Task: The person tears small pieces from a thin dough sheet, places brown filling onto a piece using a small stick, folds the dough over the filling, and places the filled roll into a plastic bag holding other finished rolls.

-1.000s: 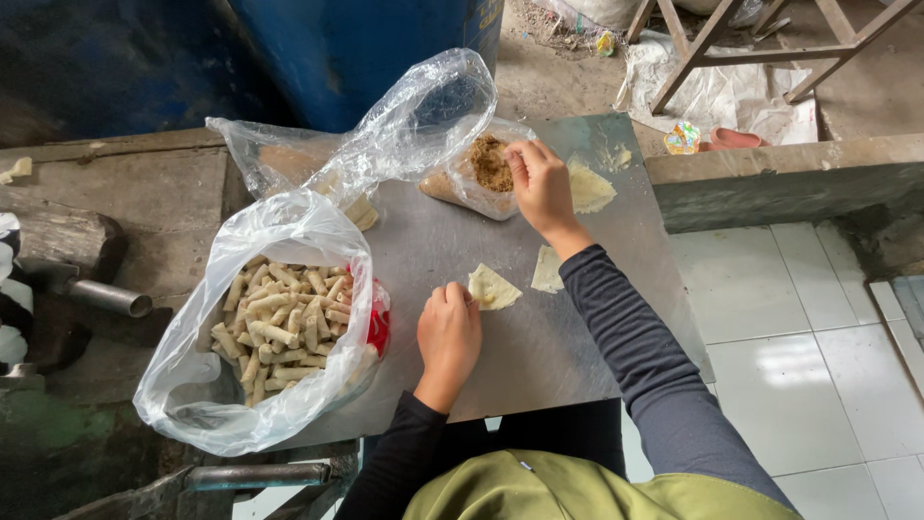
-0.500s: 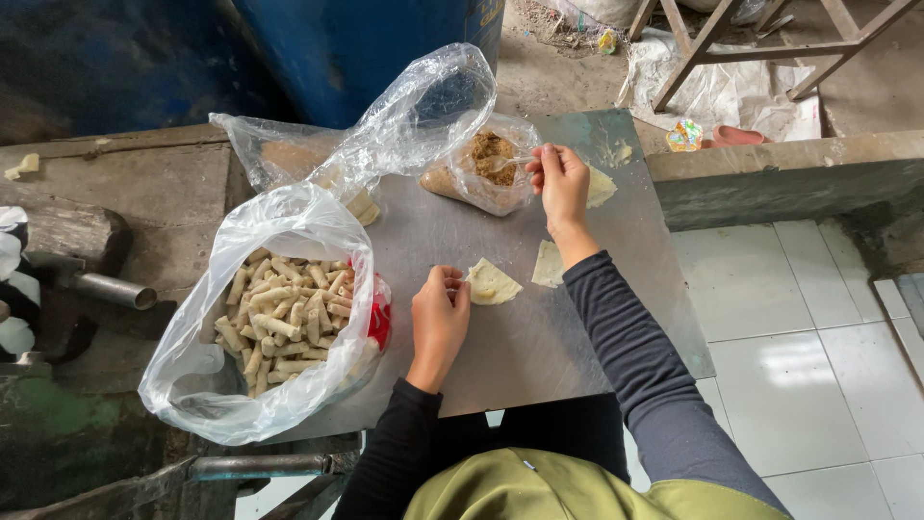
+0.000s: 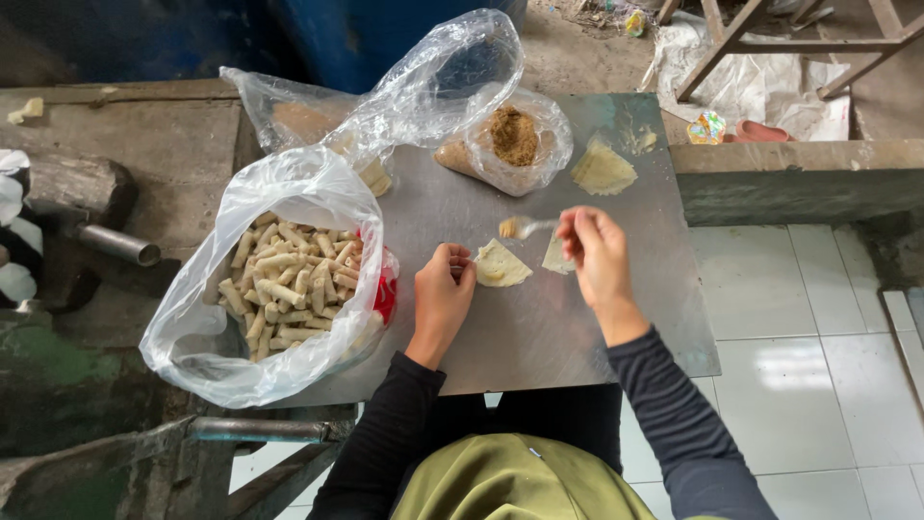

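My left hand (image 3: 441, 297) rests on the metal sheet (image 3: 539, 318), its fingers pinching the left edge of a pale triangular pastry wrapper (image 3: 502, 264). My right hand (image 3: 597, 252) holds a small spoon (image 3: 525, 227) loaded with brown filling just above that wrapper. A second wrapper piece (image 3: 556, 256) lies partly under my right hand. Farther back sits a clear bag of brown filling (image 3: 508, 141), and a stack of wrappers (image 3: 603, 169) lies to its right.
A big clear plastic bag of several rolled pastry sticks (image 3: 281, 279) stands at the left of the sheet. Another plastic bag (image 3: 298, 116) lies behind it. A metal pipe (image 3: 117, 245) and concrete ledge are at left; white floor tiles (image 3: 808, 318) at right.
My right hand has come back from the filling bag toward me, now carrying a spoonful of filling over the wrapper. My left hand stays at the wrapper's edge.
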`<state>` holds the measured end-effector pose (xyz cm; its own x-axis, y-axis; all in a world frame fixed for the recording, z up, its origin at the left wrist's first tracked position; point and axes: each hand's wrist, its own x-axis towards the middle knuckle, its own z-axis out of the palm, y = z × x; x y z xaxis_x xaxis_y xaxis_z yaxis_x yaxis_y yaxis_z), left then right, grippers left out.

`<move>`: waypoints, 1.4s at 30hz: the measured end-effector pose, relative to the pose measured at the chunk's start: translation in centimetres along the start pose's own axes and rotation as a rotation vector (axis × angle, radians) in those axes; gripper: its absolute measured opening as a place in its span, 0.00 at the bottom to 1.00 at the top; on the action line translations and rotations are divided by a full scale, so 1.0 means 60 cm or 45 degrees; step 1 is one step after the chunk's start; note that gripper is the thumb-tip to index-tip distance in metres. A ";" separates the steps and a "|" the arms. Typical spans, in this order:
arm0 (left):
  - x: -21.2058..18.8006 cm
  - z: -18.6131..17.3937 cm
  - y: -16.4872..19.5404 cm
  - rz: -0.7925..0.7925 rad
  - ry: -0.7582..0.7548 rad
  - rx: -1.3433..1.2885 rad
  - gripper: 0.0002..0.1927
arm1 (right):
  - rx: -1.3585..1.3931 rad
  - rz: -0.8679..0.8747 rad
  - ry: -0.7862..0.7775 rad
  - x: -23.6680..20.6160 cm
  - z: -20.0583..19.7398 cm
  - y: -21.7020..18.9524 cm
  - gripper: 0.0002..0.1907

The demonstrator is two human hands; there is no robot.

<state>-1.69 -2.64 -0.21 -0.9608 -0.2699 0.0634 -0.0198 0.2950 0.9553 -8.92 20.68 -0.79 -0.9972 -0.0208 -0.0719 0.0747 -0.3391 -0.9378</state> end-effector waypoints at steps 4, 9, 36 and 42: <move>0.002 0.001 -0.001 0.012 0.015 -0.014 0.10 | -0.116 -0.019 -0.058 -0.054 0.007 0.034 0.12; -0.001 -0.002 0.000 -0.003 0.000 -0.044 0.10 | -0.440 -0.227 -0.166 -0.088 0.023 0.035 0.09; -0.008 -0.002 0.024 0.198 -0.062 0.077 0.09 | -0.406 -0.863 0.070 0.104 0.095 -0.055 0.11; -0.009 0.004 0.022 0.286 -0.092 0.166 0.10 | -1.388 -1.098 0.046 0.077 0.145 -0.059 0.20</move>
<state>-1.28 -1.91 0.93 -0.9623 -0.1193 0.2443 0.1653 0.4566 0.8742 -13.82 13.61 5.12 -0.7307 -0.1528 0.6654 -0.5745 0.6643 -0.4783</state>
